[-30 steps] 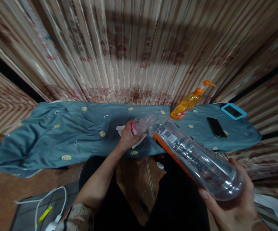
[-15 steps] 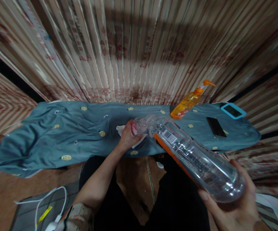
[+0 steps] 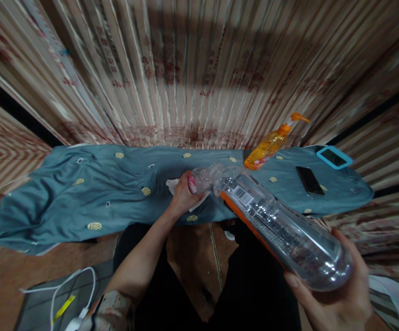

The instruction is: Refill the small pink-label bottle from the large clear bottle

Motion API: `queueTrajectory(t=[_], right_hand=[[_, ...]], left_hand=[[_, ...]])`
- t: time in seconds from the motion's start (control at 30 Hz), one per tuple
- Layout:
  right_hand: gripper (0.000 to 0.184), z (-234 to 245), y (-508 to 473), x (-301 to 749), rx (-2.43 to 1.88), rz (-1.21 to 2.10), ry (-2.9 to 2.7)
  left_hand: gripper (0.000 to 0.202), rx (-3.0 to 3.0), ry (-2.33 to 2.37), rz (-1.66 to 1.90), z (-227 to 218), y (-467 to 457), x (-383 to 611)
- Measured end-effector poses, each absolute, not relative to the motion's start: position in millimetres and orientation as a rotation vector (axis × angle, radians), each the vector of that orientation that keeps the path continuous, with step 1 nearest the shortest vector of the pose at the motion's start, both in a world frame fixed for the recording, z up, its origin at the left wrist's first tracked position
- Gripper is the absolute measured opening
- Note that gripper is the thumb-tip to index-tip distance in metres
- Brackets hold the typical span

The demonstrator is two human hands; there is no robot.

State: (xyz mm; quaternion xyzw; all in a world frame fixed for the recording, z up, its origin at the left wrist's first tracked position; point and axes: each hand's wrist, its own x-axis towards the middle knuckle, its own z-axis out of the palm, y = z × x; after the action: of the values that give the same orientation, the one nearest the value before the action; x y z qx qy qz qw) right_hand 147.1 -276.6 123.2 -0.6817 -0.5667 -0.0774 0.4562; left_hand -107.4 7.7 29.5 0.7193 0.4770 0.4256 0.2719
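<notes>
My right hand [image 3: 340, 287] is wrapped round the base of a large clear plastic bottle [image 3: 282, 225] with an orange-edged label and a barcode. The bottle tilts down to the left, its base raised toward me. Its neck meets the top of a small clear bottle [image 3: 204, 177] with a pink label. My left hand [image 3: 185, 195] is closed round that small bottle. I cannot tell whether liquid passes between them. Under my left hand and the small bottle lies a white tissue [image 3: 172, 185], partly hidden.
An orange pump bottle [image 3: 266, 149] stands on the teal cloth-covered table [image 3: 123, 184] behind the large bottle. To its right lie a black phone [image 3: 310, 180] and a blue-framed device [image 3: 333, 157]. A striped curtain [image 3: 192, 92] hangs behind. A white cable [image 3: 71, 278] lies at lower left.
Both hands and both bottles hold almost the same position. The whole view has shifted very slightly.
</notes>
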Motion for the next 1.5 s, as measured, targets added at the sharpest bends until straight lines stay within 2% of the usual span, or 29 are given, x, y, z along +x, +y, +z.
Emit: queueTrajectory(t=[0.23, 0.63, 0.83, 0.97, 1.13, 1.37, 1.5], right_hand=[[0.107, 130, -271, 134, -1.685, -0.222, -1.318], [0.112, 132, -269, 125, -1.707, -0.149, -1.203], [0.118, 128, -272, 133, -1.679, -0.244, -1.408], [0.115, 126, -273, 132, -1.697, -0.194, -1.251], [0.127, 124, -276, 142, -1.672, -0.179, -1.399], [0.117, 127, -271, 130, -1.647, -0.212, -1.269], [0.120, 127, -270, 125, -1.658, -0.165, -1.252]], left_hand=[[0.088, 1.927, 1.289, 1.114, 31, 8, -107], [0.087, 1.935, 1.285, 1.144, 29, 8, -108], [0.087, 1.933, 1.277, 1.138, 30, 8, -108], [0.089, 1.921, 1.290, 1.110, 30, 8, -108], [0.091, 1.914, 1.314, 1.088, 31, 8, -107], [0.089, 1.943, 1.320, 1.090, 30, 8, -107], [0.089, 1.945, 1.307, 1.106, 29, 8, -107]])
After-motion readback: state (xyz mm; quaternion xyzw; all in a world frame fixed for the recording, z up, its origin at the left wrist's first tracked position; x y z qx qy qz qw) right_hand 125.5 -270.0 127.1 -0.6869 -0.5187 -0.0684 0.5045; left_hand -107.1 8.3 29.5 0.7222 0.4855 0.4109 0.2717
